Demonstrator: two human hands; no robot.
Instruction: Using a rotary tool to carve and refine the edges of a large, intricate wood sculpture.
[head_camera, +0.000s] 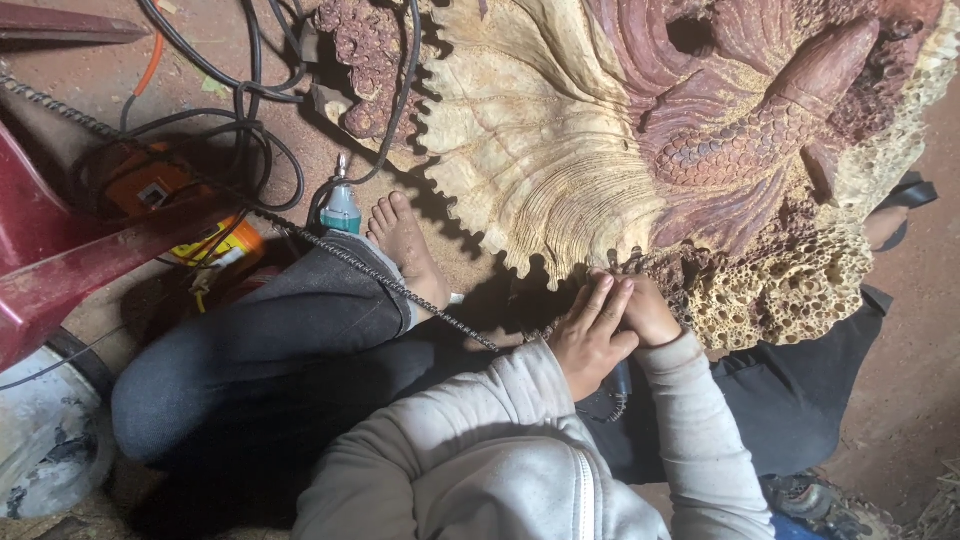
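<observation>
One dusty reddish dirt floor (300, 140) under a large wood carving (600, 130).

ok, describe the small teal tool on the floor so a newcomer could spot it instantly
Start at the big carved wood slab filling the upper frame, then drop to the bare foot beside its toothed lower-left edge. The teal tool stands just left of the toes, metal tip up, the only blue-green thing among black cables.
</observation>
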